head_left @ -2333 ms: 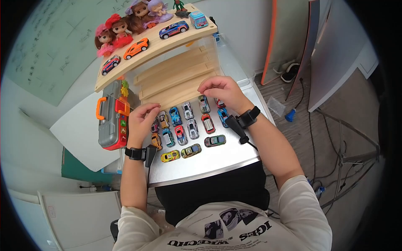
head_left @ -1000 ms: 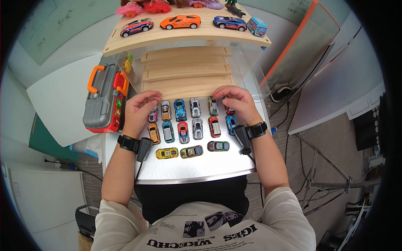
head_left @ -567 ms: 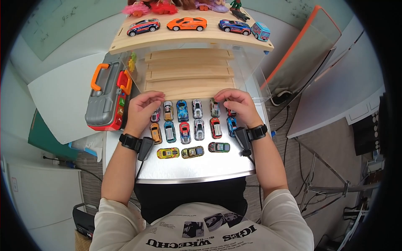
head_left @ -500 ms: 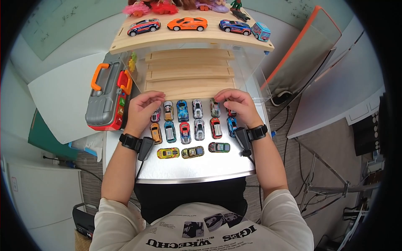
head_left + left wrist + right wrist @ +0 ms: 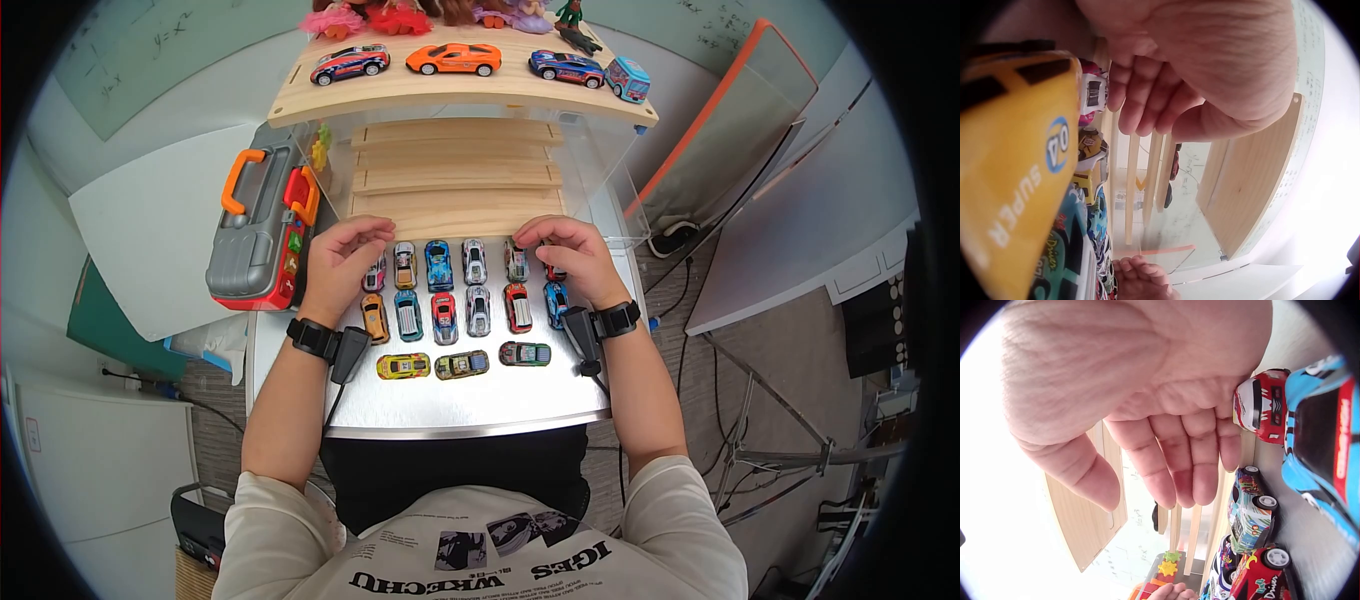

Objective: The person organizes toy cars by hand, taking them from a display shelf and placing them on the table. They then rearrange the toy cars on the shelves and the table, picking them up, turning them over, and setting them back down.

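Note:
The left hand [image 5: 345, 265] is held above the left end of the toy car rows, beside a pink and white car [image 5: 374, 272], fingers loosely bent and holding nothing. Over the right end, the right hand [image 5: 575, 255] hovers near a red car [image 5: 554, 266] that it partly covers; its palm is empty in the right wrist view. Between the hands, small cars stand in two rows, among them a blue car [image 5: 438, 265]. A yellow car [image 5: 403, 366], a camouflage-patterned car [image 5: 461, 364] and a green car [image 5: 525, 353] lie sideways at the front.
Behind the cars is a clear-sided case with wooden steps [image 5: 458, 178]. Its wooden top [image 5: 460, 98] bears dolls, an orange car [image 5: 454, 59], other cars and a small bus [image 5: 628, 79]. A grey toolbox [image 5: 262, 225] with orange handles stands at the left.
Since the earliest frame, the head view has turned and both hands have come to rest at the two ends of the rows. Over the last half second the hands have barely moved.

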Action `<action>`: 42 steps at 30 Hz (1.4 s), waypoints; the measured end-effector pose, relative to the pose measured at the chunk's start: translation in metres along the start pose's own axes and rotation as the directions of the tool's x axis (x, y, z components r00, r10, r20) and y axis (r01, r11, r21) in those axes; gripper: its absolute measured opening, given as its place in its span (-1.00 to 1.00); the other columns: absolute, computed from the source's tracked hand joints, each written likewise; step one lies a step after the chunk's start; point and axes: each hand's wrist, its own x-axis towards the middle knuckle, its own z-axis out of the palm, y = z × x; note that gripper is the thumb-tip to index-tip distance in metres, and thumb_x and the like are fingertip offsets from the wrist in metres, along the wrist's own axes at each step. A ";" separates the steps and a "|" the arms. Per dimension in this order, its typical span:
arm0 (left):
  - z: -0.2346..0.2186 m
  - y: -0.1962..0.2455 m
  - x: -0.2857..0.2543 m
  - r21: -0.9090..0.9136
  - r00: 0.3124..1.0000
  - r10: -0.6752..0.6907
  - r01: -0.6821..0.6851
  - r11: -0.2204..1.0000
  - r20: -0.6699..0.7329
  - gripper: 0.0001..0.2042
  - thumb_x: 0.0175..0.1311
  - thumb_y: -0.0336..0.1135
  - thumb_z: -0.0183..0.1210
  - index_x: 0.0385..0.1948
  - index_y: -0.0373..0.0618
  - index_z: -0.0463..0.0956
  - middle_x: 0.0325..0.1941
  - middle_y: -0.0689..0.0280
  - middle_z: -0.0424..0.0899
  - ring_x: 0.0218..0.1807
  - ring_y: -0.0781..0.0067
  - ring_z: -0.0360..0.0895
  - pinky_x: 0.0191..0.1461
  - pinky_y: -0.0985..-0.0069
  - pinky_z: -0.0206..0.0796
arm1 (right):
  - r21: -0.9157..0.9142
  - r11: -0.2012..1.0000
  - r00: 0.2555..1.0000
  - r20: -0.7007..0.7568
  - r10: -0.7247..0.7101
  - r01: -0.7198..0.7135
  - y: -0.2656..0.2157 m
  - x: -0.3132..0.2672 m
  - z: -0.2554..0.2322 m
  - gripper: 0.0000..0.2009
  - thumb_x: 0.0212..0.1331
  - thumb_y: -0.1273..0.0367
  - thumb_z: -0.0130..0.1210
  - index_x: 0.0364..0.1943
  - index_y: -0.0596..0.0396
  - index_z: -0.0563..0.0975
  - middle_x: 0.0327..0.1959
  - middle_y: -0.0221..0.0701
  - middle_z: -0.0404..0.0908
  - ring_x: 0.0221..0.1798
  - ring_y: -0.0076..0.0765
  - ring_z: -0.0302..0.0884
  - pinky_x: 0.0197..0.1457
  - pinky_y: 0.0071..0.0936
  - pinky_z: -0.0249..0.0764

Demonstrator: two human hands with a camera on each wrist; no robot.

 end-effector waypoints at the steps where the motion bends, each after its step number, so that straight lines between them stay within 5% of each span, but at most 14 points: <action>1: 0.000 0.000 0.000 0.000 1.000 0.000 0.000 1.000 0.000 -0.71 0.31 -0.66 0.13 0.05 -0.38 0.62 0.06 0.12 0.74 0.10 0.41 0.68 0.27 0.47 0.48 | 0.000 1.000 1.000 0.000 0.000 0.000 0.000 0.000 0.000 -0.79 0.22 0.56 0.18 -0.08 0.26 0.68 0.01 -0.32 0.72 0.07 -0.44 0.61 0.24 -0.45 0.48; 22: -0.001 -0.003 0.001 0.003 1.000 -0.024 0.024 1.000 0.018 -0.71 0.32 -0.66 0.13 0.04 -0.37 0.63 0.05 0.15 0.75 0.09 0.43 0.68 0.25 0.48 0.49 | -0.007 1.000 1.000 0.007 -0.003 0.003 0.000 0.000 0.002 -0.81 0.21 0.57 0.17 -0.11 0.26 0.67 -0.03 -0.33 0.72 0.03 -0.45 0.60 0.19 -0.47 0.48; 30: -0.002 -0.002 0.001 0.184 0.999 -0.019 0.012 0.983 0.039 -0.72 0.31 -0.64 0.18 0.03 -0.33 0.65 0.05 0.19 0.74 0.08 0.45 0.67 0.23 0.48 0.49 | -0.211 0.977 1.000 -0.013 0.001 -0.004 -0.001 0.000 0.009 -0.84 0.21 0.51 0.23 -0.15 0.21 0.69 -0.13 -0.44 0.73 -0.07 -0.54 0.57 0.07 -0.54 0.47; 42: -0.004 -0.004 0.002 0.211 0.998 0.014 -0.026 0.977 0.058 -0.74 0.32 -0.62 0.20 0.03 -0.32 0.65 0.03 0.21 0.72 0.07 0.47 0.66 0.21 0.51 0.48 | -0.243 0.970 1.000 -0.022 -0.005 0.000 -0.001 0.000 0.008 -0.85 0.20 0.52 0.24 -0.16 0.19 0.70 -0.14 -0.44 0.74 -0.07 -0.53 0.58 0.07 -0.54 0.47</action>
